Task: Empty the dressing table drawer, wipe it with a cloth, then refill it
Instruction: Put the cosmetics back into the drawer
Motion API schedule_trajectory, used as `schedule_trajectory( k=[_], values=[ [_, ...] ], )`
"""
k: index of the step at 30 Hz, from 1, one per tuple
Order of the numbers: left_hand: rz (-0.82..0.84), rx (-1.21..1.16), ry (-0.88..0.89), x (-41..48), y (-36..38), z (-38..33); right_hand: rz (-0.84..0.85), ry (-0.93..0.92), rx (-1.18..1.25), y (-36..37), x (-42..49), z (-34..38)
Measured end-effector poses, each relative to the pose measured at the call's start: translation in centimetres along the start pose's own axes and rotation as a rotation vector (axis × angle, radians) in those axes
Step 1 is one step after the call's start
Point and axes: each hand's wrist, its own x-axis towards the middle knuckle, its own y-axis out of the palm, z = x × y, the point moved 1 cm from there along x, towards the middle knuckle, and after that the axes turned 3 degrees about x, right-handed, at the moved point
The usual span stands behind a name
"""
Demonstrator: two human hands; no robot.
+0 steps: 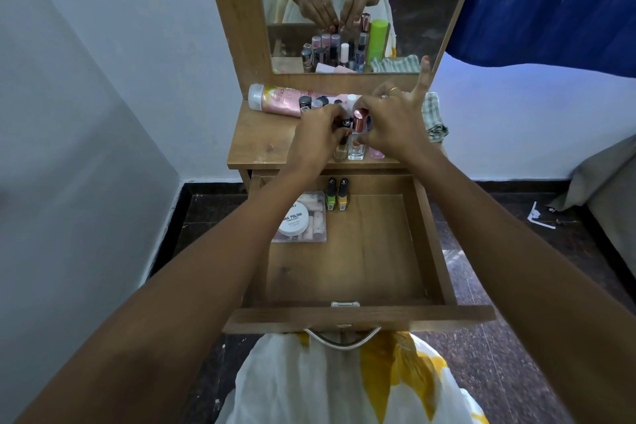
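The wooden drawer (361,268) is pulled out below the dressing table top (261,144). At its back left lie a clear plastic box (318,227) with a white nail polish remover tub (292,220) on it, and two small bottles, green (331,196) and yellow (342,196). On the table top stand several small cosmetic bottles. My left hand (316,138) pinches a small dark-capped bottle (344,127) there. My right hand (392,124) closes its fingers on a clear bottle with a rose-gold cap (358,134), little finger raised. A striped cloth (434,117) lies at the table's right edge.
A long pink tube (278,100) lies along the back of the table top under the mirror (344,7). A white wall is on the left, a blue curtain (550,0) on the right. The drawer's metal handle (342,337) touches my white and yellow dress.
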Motion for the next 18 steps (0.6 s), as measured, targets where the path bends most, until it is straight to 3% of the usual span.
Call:
schedule_trajectory(
  k=[11,18],
  values=[
    [0.032,-0.014,0.044,-2.9,-1.1,-1.1,0.105,0.013,0.206,-0.5,-2.6,0.3],
    [0.096,-0.081,-0.018,-5.3,1.6,-0.6,0.139,0.068,0.279,0.5,-6.7,0.1]
  ],
)
